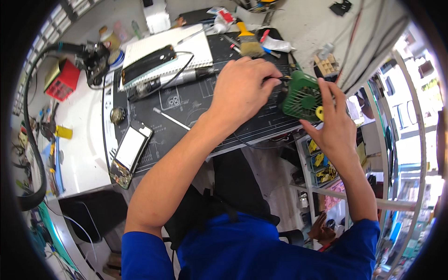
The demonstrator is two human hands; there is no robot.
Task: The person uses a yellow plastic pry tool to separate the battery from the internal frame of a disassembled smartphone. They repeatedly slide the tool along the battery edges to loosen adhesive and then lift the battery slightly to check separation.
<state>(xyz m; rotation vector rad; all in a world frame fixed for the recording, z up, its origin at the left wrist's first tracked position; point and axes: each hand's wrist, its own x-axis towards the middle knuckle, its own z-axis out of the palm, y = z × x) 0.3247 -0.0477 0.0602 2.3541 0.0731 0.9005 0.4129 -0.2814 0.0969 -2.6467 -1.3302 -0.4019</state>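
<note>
My right hand [333,116] grips a green plastic housing [303,95] from its right side. The housing has a slotted round vent and a yellow round part [319,113] near the fingers. Close to its upper left edge, my left hand [245,88] pinches a thin dark piece [283,79] whose tip points at the housing; its exact kind is too small to make out. Both hands are over the right end of a dark printed work mat [177,105]. A black cable [266,147] hangs along the mat's front edge below the housing.
An opened phone [133,149], a small round metal ball [117,115] and a white stick [170,118] lie on the mat. Behind are a grey cylindrical tool [179,78], a notebook [198,49] and a yellow-handled brush [247,39]. Shelves with bins [322,161] stand right.
</note>
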